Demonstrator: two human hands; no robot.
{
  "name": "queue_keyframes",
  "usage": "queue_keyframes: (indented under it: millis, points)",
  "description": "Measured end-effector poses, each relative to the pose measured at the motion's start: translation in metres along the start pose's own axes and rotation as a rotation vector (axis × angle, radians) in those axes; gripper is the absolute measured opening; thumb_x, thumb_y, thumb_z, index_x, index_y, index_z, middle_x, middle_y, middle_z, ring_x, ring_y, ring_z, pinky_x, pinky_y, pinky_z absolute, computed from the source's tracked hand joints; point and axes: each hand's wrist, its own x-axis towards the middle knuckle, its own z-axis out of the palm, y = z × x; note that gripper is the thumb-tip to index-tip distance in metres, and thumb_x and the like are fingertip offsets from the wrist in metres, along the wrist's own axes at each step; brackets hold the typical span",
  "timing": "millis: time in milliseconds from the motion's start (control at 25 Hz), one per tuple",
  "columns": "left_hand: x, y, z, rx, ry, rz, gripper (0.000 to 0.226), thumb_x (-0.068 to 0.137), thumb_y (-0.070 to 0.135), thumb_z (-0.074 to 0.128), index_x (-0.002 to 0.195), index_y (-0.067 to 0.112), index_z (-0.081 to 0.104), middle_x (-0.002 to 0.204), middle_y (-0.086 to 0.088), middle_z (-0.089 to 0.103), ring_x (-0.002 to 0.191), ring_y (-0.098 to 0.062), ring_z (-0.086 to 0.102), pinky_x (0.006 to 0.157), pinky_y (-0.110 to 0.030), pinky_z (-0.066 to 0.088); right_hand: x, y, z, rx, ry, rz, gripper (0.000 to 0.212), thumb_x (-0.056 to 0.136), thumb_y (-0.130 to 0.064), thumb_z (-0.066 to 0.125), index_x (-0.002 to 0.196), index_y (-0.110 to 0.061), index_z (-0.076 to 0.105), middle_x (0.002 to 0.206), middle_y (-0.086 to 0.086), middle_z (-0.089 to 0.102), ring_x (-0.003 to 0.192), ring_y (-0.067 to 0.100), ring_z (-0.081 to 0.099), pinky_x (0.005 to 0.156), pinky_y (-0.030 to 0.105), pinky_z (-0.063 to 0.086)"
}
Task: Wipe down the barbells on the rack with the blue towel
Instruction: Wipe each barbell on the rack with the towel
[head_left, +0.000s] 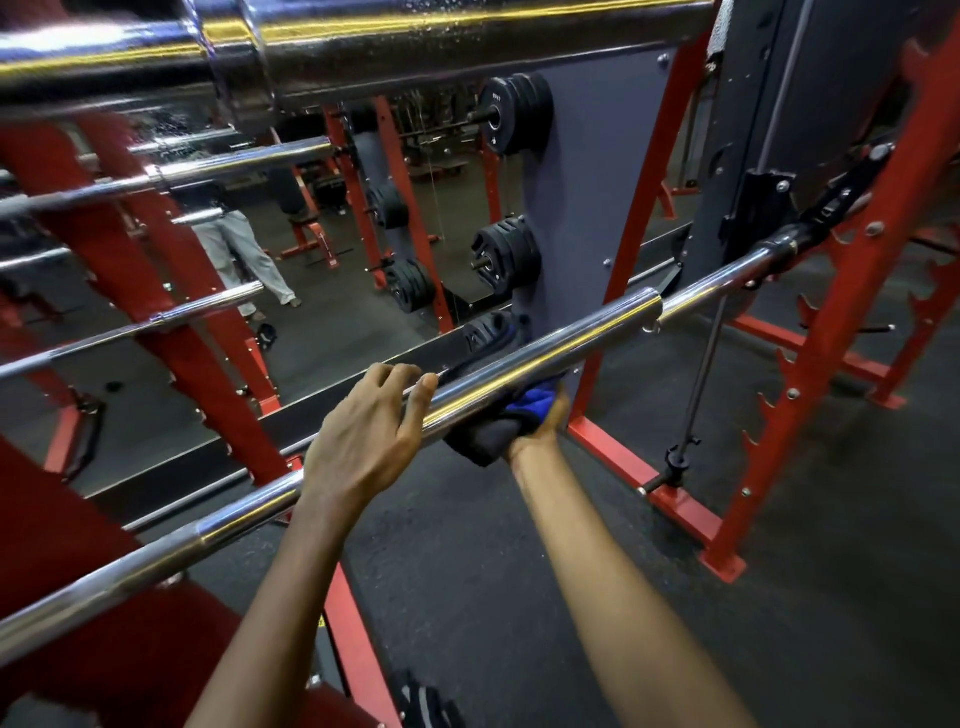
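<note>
Gripping the barbell (545, 347), the left hand (363, 436) sits beside the right hand (540, 428) pressing the blue towel (530, 408) beneath it.

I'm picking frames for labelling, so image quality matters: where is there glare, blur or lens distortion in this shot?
Head view: bright glare streaks the top barbell, which is close and soft. Head view, centre: left hand, right hand, blue towel and lower barbell are fairly sharp. Head view, edges: wide-angle lens bows the red rack upright; floor is dim.
</note>
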Motion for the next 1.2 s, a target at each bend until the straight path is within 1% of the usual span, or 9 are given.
queue_keyframes:
  millis: [160, 280, 360, 520, 720, 800, 880, 1000, 1200]
  points:
    - [-0.002, 0.002, 0.001, 0.022, 0.048, -0.076, 0.045, 0.104, 0.06, 0.022, 0.12, 0.036, 0.057, 0.111, 0.012, 0.053, 0.097, -0.017, 0.061, 0.076, -0.033, 0.039, -0.014, 0.006, 0.012, -0.066, -0.254, 0.218, 0.058, 0.111, -0.023, 0.022, 0.1, -0.01, 0.077, 0.102, 0.007, 0.075, 0.106, 0.014, 0.066, 0.099, 0.025, 0.052]
    - [0.001, 0.002, 0.006, 0.12, 0.073, -0.061, 0.044, 0.106, 0.057, 0.024, 0.114, 0.034, 0.06, 0.102, 0.01, 0.058, 0.094, -0.016, 0.06, 0.073, -0.031, 0.039, -0.027, -0.018, 0.008, 0.187, -0.24, 0.575, 0.079, 0.107, -0.012, 0.021, 0.044, -0.01, 0.068, 0.054, 0.006, 0.064, 0.052, 0.004, 0.066, 0.058, 0.013, 0.052]
    - [0.002, 0.001, 0.013, 0.223, 0.09, -0.058, 0.048, 0.105, 0.057, 0.022, 0.107, 0.032, 0.063, 0.095, 0.009, 0.063, 0.086, -0.019, 0.058, 0.072, -0.034, 0.043, -0.035, -0.039, -0.006, 0.071, -0.172, 0.592, 0.064, 0.104, -0.02, 0.032, 0.051, -0.011, 0.065, 0.051, 0.01, 0.057, 0.048, 0.0, 0.061, 0.056, 0.014, 0.049]
    - [0.008, 0.016, 0.029, 0.476, 0.097, -0.01, 0.053, 0.104, 0.053, 0.021, 0.123, 0.026, 0.063, 0.095, -0.001, 0.072, 0.08, -0.031, 0.066, 0.07, -0.04, 0.045, -0.011, -0.065, -0.026, -0.498, 0.058, -0.11, 0.052, 0.098, -0.06, 0.048, 0.124, -0.017, 0.058, 0.119, 0.005, 0.07, 0.111, 0.016, 0.066, 0.106, 0.034, 0.048]
    - [0.02, 0.049, 0.055, 0.557, 0.037, 0.11, 0.067, 0.097, 0.063, 0.034, 0.153, 0.025, 0.04, 0.107, -0.008, 0.066, 0.082, -0.029, 0.065, 0.066, -0.04, 0.048, 0.01, -0.059, -0.053, -1.239, -0.128, -0.922, 0.077, 0.103, -0.041, 0.052, 0.162, -0.009, 0.015, 0.17, 0.013, 0.008, 0.155, 0.03, 0.02, 0.124, 0.05, 0.025]
    - [0.024, 0.047, 0.054, 0.563, 0.033, 0.122, 0.075, 0.094, 0.072, 0.035, 0.154, 0.027, 0.038, 0.105, -0.004, 0.065, 0.081, -0.025, 0.064, 0.064, -0.036, 0.046, 0.025, -0.074, -0.058, -1.473, -0.345, -1.151, 0.078, 0.1, -0.053, 0.052, 0.162, -0.018, 0.02, 0.171, 0.001, -0.001, 0.158, 0.031, 0.008, 0.127, 0.052, 0.014]
    - [0.026, 0.045, 0.052, 0.577, 0.019, 0.121, 0.086, 0.087, 0.082, 0.042, 0.153, 0.026, 0.04, 0.1, -0.002, 0.063, 0.08, -0.023, 0.064, 0.063, -0.035, 0.046, 0.05, -0.107, -0.045, -1.63, -0.393, -1.382, 0.074, 0.096, -0.063, 0.053, 0.153, -0.017, 0.044, 0.165, 0.005, 0.03, 0.154, 0.029, 0.025, 0.126, 0.05, 0.015]
    - [0.028, 0.05, 0.053, 0.569, -0.011, 0.096, 0.089, 0.082, 0.084, 0.043, 0.149, 0.025, 0.044, 0.096, -0.002, 0.062, 0.08, -0.023, 0.063, 0.063, -0.034, 0.044, 0.086, -0.152, -0.016, -1.524, -0.175, -1.429, 0.058, 0.095, -0.063, 0.054, 0.12, -0.013, 0.069, 0.119, 0.007, 0.071, 0.126, 0.028, 0.059, 0.117, 0.055, 0.031]
    - [0.037, 0.064, 0.055, 0.501, -0.027, 0.065, 0.078, 0.085, 0.085, 0.037, 0.131, 0.025, 0.05, 0.1, 0.002, 0.06, 0.089, -0.022, 0.063, 0.071, -0.034, 0.044, 0.082, -0.141, -0.026, -1.611, -0.435, -1.576, 0.052, 0.095, -0.059, 0.054, 0.114, -0.013, 0.07, 0.111, 0.003, 0.071, 0.114, 0.026, 0.062, 0.11, 0.051, 0.036]
